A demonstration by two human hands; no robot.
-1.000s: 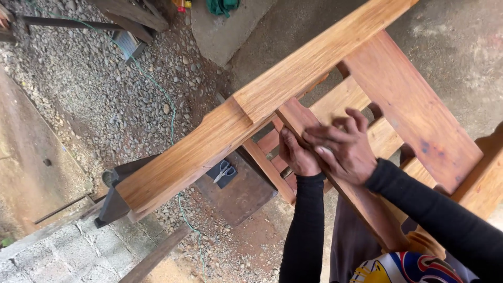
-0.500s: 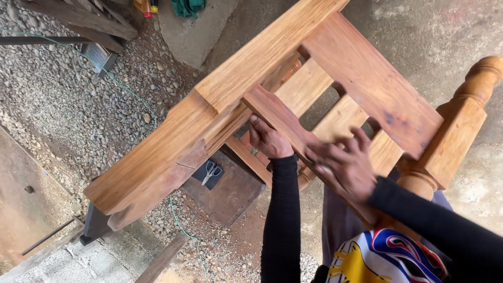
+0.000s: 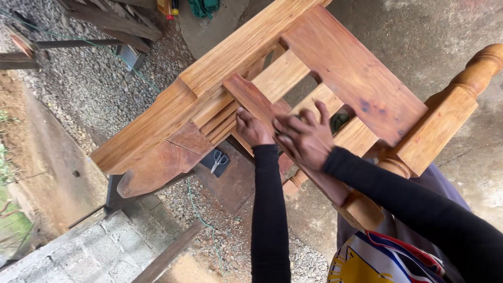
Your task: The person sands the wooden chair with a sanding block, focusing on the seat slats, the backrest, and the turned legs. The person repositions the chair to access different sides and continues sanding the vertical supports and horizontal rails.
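We are pressing both hands onto reddish slat (image 3: pixel 250 97) of wooden frame (image 3: pixel 246 47), seemingly rubbing or smoothing it. Left hand (image 3: pixel 252 128) lying curled over slat, gripping its edge. Right hand (image 3: pixel 306 140) lying flat, fingers spread, clasping nothing. Slat running directly under both palms, between frame rails. Next move calling for steady pressure along grain. Scissors (image 3: pixel 218 160) lying below on ground.

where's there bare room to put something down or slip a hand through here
Bare concrete floor lies open beyond the wide top board, up to the turned post. Gravel left of the long rail is open too. Hand gaps show between the slats. It is crowded where the left hand and right hand press the reddish slat.
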